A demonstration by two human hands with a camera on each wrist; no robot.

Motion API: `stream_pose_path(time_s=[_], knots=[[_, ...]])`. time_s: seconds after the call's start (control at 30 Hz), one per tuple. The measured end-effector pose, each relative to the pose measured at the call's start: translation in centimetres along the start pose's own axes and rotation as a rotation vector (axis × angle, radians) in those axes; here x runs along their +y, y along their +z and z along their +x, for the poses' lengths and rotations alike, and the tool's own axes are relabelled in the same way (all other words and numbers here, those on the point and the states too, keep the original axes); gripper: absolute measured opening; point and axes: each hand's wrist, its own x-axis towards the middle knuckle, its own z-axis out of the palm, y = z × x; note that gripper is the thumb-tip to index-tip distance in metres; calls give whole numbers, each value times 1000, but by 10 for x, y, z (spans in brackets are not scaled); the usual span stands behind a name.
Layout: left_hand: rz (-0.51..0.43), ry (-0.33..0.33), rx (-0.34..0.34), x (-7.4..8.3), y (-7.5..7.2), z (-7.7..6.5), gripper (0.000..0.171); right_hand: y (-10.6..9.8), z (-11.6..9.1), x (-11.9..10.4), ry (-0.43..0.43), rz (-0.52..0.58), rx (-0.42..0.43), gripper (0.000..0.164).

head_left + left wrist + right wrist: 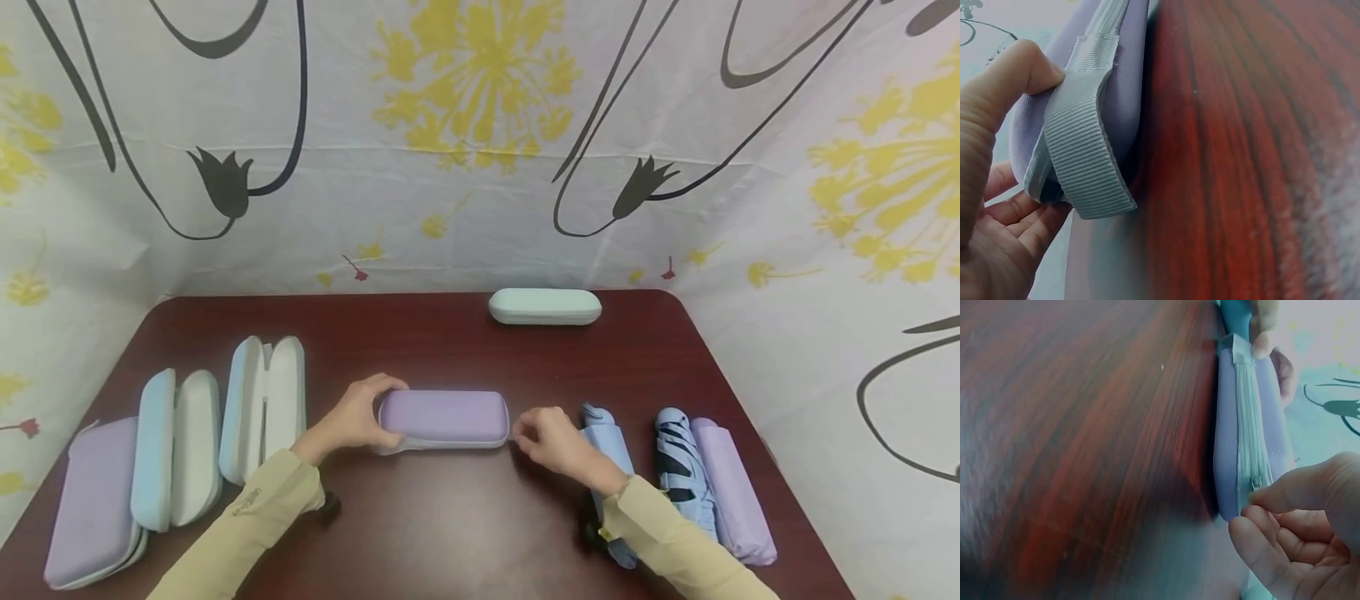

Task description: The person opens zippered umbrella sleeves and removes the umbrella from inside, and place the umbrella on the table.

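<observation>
A purple zip case point(446, 417) with a pale zipper lies at the middle of the table. My left hand point(363, 414) grips its left end, thumb at the near side and fingers round the far side. In the left wrist view, a grey ribbed strap point(1088, 150) hangs from that end beside the thumb. At the case's right end, my right hand point(551, 437) pinches the zipper pull point(1256, 485) between thumb and forefinger. The zipper point(1249, 419) looks closed along the side facing the right wrist camera.
On the left stand two opened light-blue cases point(153, 458) point(240, 417) and another purple case point(97, 500). A mint case point(545, 307) lies at the back edge. To the right are a blue folded umbrella point(609, 437), a patterned one point(678, 467) and a lilac one point(735, 492).
</observation>
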Motion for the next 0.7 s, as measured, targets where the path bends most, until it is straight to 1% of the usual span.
stream_pose_path(time_s=[0.17, 0.5, 0.7], knots=[[1, -25, 10, 2, 1, -3, 60, 4, -2, -7, 46, 86, 10, 11], [-9, -11, 50, 3, 4, -6, 60, 19, -11, -14, 68, 139, 162, 10], [-8, -14, 50, 4, 4, -6, 61, 28, -12, -21, 83, 195, 189, 8]])
